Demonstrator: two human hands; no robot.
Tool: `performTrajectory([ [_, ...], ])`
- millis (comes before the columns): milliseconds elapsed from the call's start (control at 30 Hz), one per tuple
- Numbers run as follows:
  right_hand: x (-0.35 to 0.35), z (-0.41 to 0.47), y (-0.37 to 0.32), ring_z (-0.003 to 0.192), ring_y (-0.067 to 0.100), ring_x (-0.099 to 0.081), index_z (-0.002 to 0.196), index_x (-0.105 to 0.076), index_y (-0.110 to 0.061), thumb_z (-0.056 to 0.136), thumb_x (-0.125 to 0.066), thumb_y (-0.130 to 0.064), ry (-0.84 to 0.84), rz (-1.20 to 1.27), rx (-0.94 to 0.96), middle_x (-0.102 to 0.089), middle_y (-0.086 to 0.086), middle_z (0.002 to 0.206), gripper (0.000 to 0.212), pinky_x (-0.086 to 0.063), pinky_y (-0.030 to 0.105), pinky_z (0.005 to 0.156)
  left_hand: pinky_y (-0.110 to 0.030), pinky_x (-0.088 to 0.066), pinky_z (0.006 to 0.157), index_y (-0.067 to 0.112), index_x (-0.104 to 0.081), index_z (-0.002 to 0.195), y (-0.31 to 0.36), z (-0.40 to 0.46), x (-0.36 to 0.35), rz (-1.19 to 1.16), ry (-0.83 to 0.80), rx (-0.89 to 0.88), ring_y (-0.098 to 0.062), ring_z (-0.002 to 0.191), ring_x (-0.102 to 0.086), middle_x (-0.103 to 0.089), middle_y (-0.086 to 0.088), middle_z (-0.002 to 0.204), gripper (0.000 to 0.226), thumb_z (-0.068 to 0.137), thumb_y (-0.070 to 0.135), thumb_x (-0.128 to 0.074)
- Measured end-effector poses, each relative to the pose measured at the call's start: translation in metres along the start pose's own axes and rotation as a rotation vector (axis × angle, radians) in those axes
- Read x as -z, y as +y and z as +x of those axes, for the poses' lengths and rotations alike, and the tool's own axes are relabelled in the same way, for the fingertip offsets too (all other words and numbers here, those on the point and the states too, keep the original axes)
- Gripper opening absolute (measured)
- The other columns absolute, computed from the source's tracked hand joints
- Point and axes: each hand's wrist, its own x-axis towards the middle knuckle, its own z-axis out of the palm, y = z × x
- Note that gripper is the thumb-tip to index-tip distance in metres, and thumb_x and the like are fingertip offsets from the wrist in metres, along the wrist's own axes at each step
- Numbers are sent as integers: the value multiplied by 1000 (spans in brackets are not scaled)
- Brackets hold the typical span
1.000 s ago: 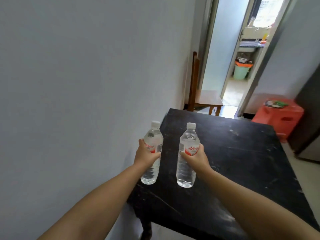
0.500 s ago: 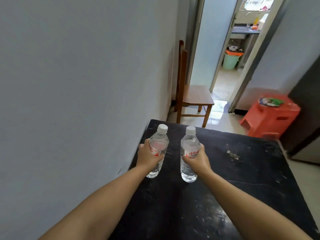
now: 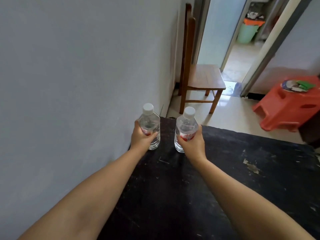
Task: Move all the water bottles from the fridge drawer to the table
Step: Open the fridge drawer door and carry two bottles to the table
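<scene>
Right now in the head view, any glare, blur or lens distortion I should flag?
Head view: wide-angle bending, so the grey wall and door frame lean. Glare on the floor tiles by the wooden chair, brighter beyond the doorway. The black table is dim. Both hands, left hand, right hand, and their bottles, left bottle, right bottle, are sharp; labels only partly legible.

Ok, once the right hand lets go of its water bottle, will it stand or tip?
The water bottle in the right hand looks full, so probably bottom-heavy enough to stand on the black table. It is tall and narrow, so a nudge could tip it and its round body might roll.
</scene>
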Motion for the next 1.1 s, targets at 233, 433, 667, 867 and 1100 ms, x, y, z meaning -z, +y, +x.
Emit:
performTrajectory([
  [233, 1, -6, 7, 120, 10, -43, 143, -19, -33, 83, -73, -17, -34, -43, -3, -41, -1, 141, 83, -36, 27, 97, -30, -44, 95, 14, -33, 131, -3, -8, -3, 9, 6, 35, -22, 113, -56, -56, -8, 125, 72, 75, 8, -77],
  [433, 14, -16, -1, 143, 30, -27, 153, 0, -27, 81, -75, -26, -71, -115, -255, -14, 6, 158, 104, -32, 48, 111, -41, -28, 112, 20, 1, 151, 17, -23, 18, 217, -142, 173, -33, 136, -32, -25, -18, 147, 111, 74, 27, -79],
  [667, 31, -60, -33, 136, 40, -36, 153, -6, -15, 85, -69, -37, -101, -366, -460, -25, 18, 154, 96, -39, 51, 108, -38, -32, 110, 16, -14, 150, 31, -100, 64, 465, -269, 128, -33, 135, -37, -26, -18, 148, 84, 85, 31, -66],
  [867, 28, -117, -62, 106, 31, -59, 123, -50, -20, 86, -62, -36, -173, -711, -165, -58, 7, 122, 42, -48, 51, 94, -44, -42, 103, 15, -24, 146, 34, -170, 114, 800, -258, 41, -33, 128, -44, -37, -16, 143, 71, 86, 33, -59],
  [1100, 4, -267, -110, 121, 32, -48, 128, -50, -15, 94, -49, -26, -379, -1111, 197, -52, 9, 129, 36, -36, 48, 101, -44, -46, 97, 16, -34, 141, -3, -285, 175, 826, -201, 42, -31, 122, -48, -42, -11, 138, 61, 86, 28, -55],
])
